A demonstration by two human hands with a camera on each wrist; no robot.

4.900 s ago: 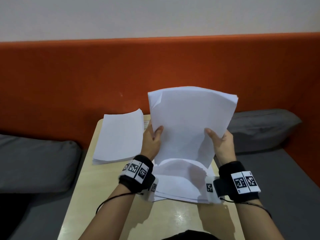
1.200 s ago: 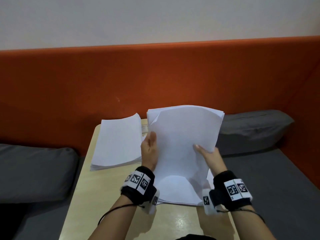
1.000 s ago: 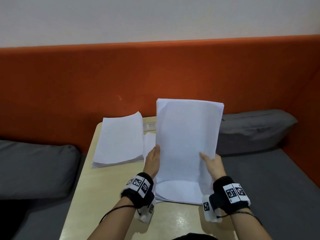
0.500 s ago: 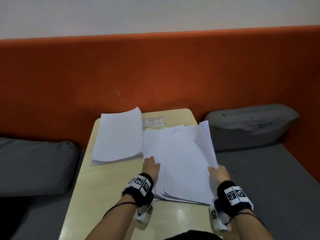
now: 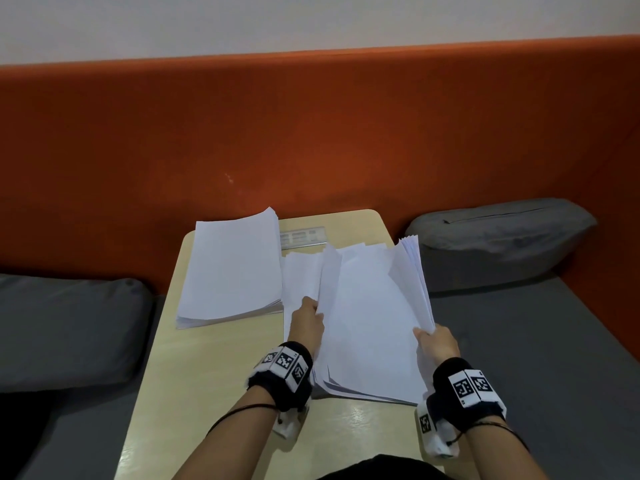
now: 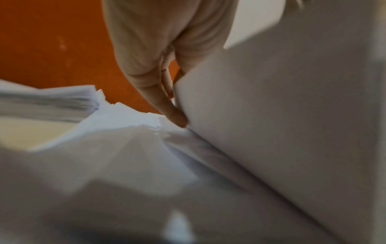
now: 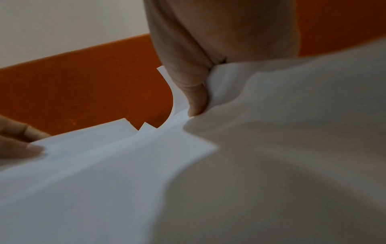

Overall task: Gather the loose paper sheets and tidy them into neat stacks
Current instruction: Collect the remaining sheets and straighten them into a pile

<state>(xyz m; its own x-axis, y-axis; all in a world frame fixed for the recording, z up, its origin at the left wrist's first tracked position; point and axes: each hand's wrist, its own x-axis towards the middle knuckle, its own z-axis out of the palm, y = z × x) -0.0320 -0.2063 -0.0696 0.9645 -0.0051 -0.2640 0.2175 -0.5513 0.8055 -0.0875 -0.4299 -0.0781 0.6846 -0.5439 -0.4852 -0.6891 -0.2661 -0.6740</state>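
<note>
**Both hands on the loose sheets, neat stack lying to the left**

The loose paper sheets (image 5: 370, 317) lie fanned and uneven on the right half of the tabletop (image 5: 207, 368), their far corners splayed at different angles. The right hand (image 5: 437, 344) holds the right edge of the pile lifted — the right wrist view shows the thumb (image 7: 194, 92) pressed down onto the top of the bunched edge, with the other fingers hidden under the paper, so the hand is clamped on the sheets. The raised edge stands up in a thin sheaf towards the far right corner.

The left hand (image 5: 306, 323) is at the left edge of the same pile. In the left wrist view its fingers (image 6: 173, 113) run long and close together, tips down against the paper where a raised sheet meets the flat ones; whether they curl round anything I cannot tell.

Just to the left, touching or nearly touching the loose pile, a squared stack of paper (image 5: 232, 268) lies flat on the far left part of the tabletop. A clear ruler (image 5: 303, 237) lies at the far edge — partly covered by sheets. An orange backrest (image 5: 311, 133) and grey cushions (image 5: 498, 240) surround the tabletop.
</note>
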